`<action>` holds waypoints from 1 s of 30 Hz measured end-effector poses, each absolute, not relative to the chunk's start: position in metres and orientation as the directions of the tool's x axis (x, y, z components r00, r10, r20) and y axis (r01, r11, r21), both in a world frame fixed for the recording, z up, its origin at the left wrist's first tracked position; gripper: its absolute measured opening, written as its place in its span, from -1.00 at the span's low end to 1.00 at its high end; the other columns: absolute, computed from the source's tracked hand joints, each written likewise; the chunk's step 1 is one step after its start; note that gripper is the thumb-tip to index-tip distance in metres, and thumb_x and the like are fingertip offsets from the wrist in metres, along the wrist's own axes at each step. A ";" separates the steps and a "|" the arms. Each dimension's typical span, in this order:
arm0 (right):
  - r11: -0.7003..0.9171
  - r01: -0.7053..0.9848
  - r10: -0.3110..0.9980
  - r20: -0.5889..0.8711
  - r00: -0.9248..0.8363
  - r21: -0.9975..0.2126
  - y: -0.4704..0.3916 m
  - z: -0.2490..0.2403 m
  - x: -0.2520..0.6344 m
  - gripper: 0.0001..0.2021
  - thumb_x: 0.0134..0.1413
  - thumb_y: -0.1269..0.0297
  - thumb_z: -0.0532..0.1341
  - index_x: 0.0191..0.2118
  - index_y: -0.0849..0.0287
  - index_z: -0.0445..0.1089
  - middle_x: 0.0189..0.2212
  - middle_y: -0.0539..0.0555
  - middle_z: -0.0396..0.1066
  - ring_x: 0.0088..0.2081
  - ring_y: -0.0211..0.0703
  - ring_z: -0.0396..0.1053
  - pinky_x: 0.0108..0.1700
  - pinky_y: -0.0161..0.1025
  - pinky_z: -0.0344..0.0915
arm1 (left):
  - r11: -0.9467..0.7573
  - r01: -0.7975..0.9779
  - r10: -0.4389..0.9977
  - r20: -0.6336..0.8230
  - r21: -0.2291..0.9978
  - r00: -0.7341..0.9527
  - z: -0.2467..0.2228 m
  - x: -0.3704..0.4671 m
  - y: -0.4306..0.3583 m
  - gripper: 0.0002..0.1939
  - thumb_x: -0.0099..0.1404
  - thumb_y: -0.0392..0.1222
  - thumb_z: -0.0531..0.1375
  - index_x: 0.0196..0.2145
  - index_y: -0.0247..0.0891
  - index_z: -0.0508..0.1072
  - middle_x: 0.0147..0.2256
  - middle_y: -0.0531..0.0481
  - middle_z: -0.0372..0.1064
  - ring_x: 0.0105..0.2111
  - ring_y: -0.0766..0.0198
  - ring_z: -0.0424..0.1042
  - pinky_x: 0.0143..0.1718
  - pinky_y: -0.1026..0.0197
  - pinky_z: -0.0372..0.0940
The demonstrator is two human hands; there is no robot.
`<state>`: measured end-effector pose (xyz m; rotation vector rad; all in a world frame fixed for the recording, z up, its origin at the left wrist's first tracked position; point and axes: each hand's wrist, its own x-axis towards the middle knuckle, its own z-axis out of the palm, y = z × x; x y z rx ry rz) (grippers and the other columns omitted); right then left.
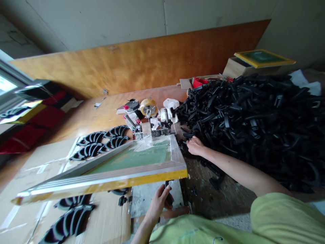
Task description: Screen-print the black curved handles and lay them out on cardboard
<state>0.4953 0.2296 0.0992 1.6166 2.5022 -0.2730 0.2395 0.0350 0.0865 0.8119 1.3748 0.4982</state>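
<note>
My left hand (161, 200) is closed on a small black part (168, 195), under the front edge of a raised, tilted screen frame (142, 174) with green mesh and yellow tape. Below that part lies a pale metal plate (142, 200). Further right, my right hand (195, 145) has its fingers closed round the end of a black curved piece (187, 135), at the left edge of a large heap of black plastic parts (236, 115). The fingertips of the right hand are partly hidden.
Rows of black curved parts (92, 144) lie on cardboard (109, 217) at the left. Behind the screen frame stand a tape roll (148, 107) and a bottle (134, 118). Another green screen (264, 58) rests on a box at back right.
</note>
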 end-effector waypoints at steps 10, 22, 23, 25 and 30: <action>0.282 0.957 0.920 -0.262 -0.292 -0.075 0.154 0.129 0.550 -0.74 0.14 0.28 0.12 -0.08 0.10 0.45 -0.15 0.11 0.50 -0.04 -0.01 0.34 -0.15 -0.21 0.24 | 0.610 0.064 0.715 -0.584 0.790 0.386 0.082 0.321 0.091 -0.27 -0.01 0.25 0.32 -0.03 -0.33 0.38 -0.07 -0.24 0.44 -0.26 0.13 0.51 -0.39 0.18 0.45; -0.122 0.990 0.991 0.050 0.126 -0.070 0.205 0.103 0.568 -0.58 0.09 0.43 0.11 0.10 0.20 0.27 -0.22 0.27 0.48 0.01 0.14 0.26 -0.05 -0.05 0.19 | 0.544 0.118 0.739 -0.542 0.830 0.400 0.093 0.253 0.032 -0.34 0.09 0.26 0.25 -0.04 -0.35 0.45 -0.10 -0.27 0.48 -0.20 0.11 0.47 -0.23 0.13 0.36; -0.116 0.986 0.985 0.112 0.130 -0.122 0.200 0.103 0.566 -0.59 0.09 0.39 0.12 0.10 0.19 0.28 -0.17 0.27 0.46 0.01 0.14 0.26 -0.04 -0.04 0.19 | 0.556 0.094 0.753 -0.548 0.826 0.363 0.097 0.241 0.026 -0.36 0.10 0.25 0.24 -0.05 -0.34 0.45 -0.10 -0.27 0.48 -0.19 0.12 0.47 -0.22 0.13 0.35; -0.024 0.967 0.980 0.185 0.073 -0.255 0.191 0.105 0.553 -0.62 0.12 0.34 0.13 0.08 0.17 0.31 -0.10 0.24 0.43 -0.01 0.10 0.30 -0.02 -0.06 0.21 | 0.578 0.049 0.780 -0.569 0.815 0.259 0.104 0.217 0.013 -0.39 0.11 0.23 0.24 -0.06 -0.31 0.45 -0.10 -0.24 0.48 -0.18 0.13 0.47 -0.19 0.14 0.34; 0.424 0.777 0.905 0.196 -0.377 -0.465 0.169 0.096 0.455 -0.71 0.16 0.36 0.14 -0.01 0.10 0.43 -0.10 0.12 0.43 -0.04 -0.04 0.34 0.05 -0.13 0.23 | 0.596 -0.061 0.803 -0.595 0.800 0.041 0.114 0.178 -0.006 -0.41 0.11 0.20 0.25 -0.07 -0.30 0.44 -0.10 -0.22 0.48 -0.18 0.13 0.47 -0.18 0.15 0.34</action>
